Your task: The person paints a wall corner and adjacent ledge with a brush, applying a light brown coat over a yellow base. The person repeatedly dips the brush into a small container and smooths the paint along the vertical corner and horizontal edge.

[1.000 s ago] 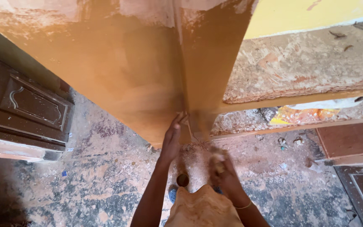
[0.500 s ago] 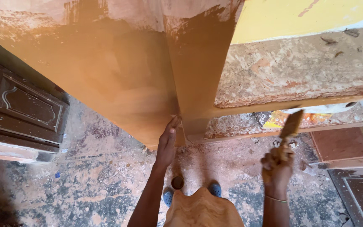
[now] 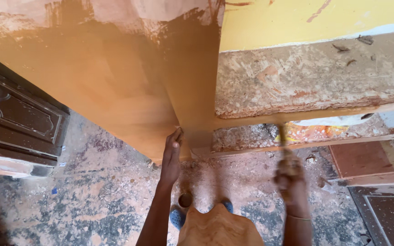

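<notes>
My left hand (image 3: 171, 155) lies flat with fingers together against the lower edge of an orange-brown painted wall corner (image 3: 192, 91). My right hand (image 3: 290, 176), blurred by motion, is closed around a thin brush handle (image 3: 282, 135) that points up toward the unpainted rough ledge (image 3: 306, 77). A small round tin (image 3: 185, 199) stands on the floor by my blue shoes (image 3: 177, 217).
A dark brown panelled door (image 3: 19, 118) is at left. Yellow wall (image 3: 315, 18) sits above the rough ledge. Reddish boards (image 3: 365, 159) and another dark panel (image 3: 388, 218) lie at right. The floor (image 3: 69, 200) is spattered and dusty.
My right hand moved from near the wall corner out to the right, lifting the brush, and now blurs as it swings. The left hand has stayed pressed on the wall.
</notes>
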